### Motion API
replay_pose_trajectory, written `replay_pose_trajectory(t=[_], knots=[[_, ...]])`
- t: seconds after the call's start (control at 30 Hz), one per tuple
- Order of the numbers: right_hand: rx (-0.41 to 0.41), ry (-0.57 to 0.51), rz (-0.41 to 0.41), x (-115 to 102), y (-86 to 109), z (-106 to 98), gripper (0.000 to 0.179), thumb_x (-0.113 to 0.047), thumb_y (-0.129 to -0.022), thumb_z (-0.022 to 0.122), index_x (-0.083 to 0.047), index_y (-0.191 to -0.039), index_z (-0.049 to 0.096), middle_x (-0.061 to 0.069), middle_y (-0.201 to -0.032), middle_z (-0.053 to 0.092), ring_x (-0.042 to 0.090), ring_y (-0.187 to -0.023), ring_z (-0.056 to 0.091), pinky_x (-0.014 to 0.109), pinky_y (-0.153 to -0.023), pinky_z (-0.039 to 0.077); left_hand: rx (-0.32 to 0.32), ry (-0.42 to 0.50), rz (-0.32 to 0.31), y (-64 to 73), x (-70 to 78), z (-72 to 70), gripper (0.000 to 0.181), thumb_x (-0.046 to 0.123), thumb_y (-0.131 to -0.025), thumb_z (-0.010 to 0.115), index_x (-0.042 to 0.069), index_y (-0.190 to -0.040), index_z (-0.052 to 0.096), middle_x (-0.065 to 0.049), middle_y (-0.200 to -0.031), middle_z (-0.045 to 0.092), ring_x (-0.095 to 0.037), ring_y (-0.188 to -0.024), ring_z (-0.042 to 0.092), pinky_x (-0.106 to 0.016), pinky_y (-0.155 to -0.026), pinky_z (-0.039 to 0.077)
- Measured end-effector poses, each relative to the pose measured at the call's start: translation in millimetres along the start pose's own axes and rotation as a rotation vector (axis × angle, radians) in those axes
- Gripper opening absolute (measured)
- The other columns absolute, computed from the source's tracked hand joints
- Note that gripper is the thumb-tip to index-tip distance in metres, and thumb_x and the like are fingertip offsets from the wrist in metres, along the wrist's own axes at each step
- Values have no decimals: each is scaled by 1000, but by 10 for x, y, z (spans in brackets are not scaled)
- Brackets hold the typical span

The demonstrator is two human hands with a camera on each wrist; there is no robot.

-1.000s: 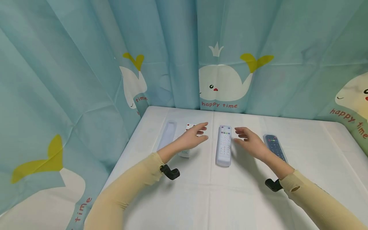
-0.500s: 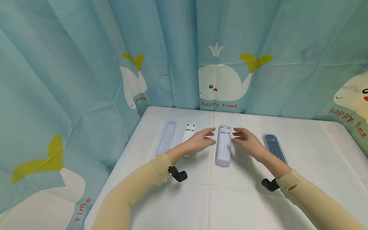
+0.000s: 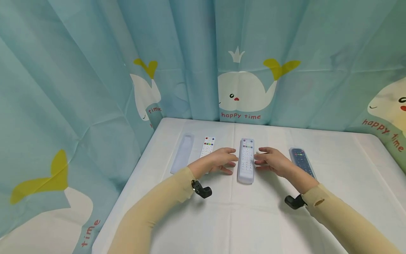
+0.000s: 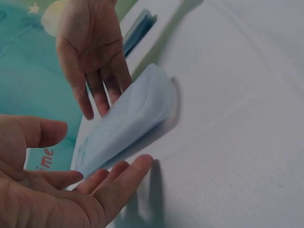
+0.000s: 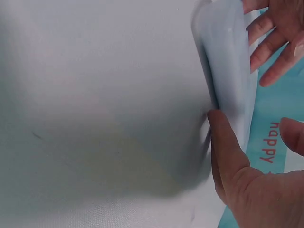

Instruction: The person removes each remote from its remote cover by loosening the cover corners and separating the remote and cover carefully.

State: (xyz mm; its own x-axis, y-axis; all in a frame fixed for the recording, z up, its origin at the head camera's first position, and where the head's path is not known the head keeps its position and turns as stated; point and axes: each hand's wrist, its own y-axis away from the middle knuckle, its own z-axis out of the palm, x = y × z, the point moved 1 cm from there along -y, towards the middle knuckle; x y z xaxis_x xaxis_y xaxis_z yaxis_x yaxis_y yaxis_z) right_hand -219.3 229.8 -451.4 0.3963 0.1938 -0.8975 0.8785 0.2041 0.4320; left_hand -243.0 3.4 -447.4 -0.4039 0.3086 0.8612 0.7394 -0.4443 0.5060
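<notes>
A white remote control point(image 3: 246, 160) in a translucent cover lies at the middle of the table, buttons up. On its left side my left hand point(image 3: 219, 160) is held with fingers spread and relaxed, fingertips close to the cover's edge. My right hand point(image 3: 272, 161) faces it from the opposite side, its fingertips right at the other edge. The left wrist view has the covered remote point(image 4: 128, 111) lying between both hands, no fingers curled round it. From the right wrist, the right fingers point(image 5: 223, 137) reach along the cover's side near the tabletop.
Partly behind my left hand lies a bare white remote point(image 3: 207, 145) with coloured buttons. Left of it is a translucent remote cover point(image 3: 183, 153). A dark remote point(image 3: 302, 161) in a cover lies beyond my right hand. A whale-print curtain point(image 3: 177, 63) borders the white table point(image 3: 269, 225).
My left hand has moved right, from over the bare white remote to the central remote's side. My right hand has come slightly closer and lower. The remotes have stayed in place.
</notes>
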Motion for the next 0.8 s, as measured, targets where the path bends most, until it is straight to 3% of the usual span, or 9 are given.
replay_pose_trajectory(t=[0.17, 0.4, 0.6, 0.8], knots=[[-6, -4, 19, 7, -24, -29, 72, -11, -105, 55, 14, -157, 11, 31, -137, 47, 26, -105, 65, 45, -97, 54, -18, 32, -16, -89, -2, 54, 66, 7, -100, 59, -1, -159, 29, -21, -148, 47, -34, -124, 57, -44, -83, 60], [2, 3, 53, -19, -89, -30, 69, -12, -105, 56, 12, -156, 17, 28, -131, 54, 20, -94, 67, 41, -91, 58, 9, 19, -33, -195, 23, 101, 67, 6, -100, 60, -3, -158, 28, -20, -150, 44, -32, -117, 61, -41, -79, 62], [41, 26, 93, -11, -159, -20, 65, -10, -104, 59, 11, -155, 25, 26, -127, 54, 20, -91, 65, 38, -87, 59, 11, -49, -33, -270, 35, 147, 63, 4, -100, 61, -5, -156, 33, -17, -120, 60, -27, -101, 64, -37, -73, 62], [80, 82, 80, 43, -219, 49, 64, -3, -97, 65, 12, -150, 33, 27, -128, 56, 20, -91, 64, 35, -82, 60, 28, -150, -15, -304, 13, 193, 46, -1, -98, 62, -9, -142, 49, -15, -100, 63, -23, -89, 64, -35, -70, 62]])
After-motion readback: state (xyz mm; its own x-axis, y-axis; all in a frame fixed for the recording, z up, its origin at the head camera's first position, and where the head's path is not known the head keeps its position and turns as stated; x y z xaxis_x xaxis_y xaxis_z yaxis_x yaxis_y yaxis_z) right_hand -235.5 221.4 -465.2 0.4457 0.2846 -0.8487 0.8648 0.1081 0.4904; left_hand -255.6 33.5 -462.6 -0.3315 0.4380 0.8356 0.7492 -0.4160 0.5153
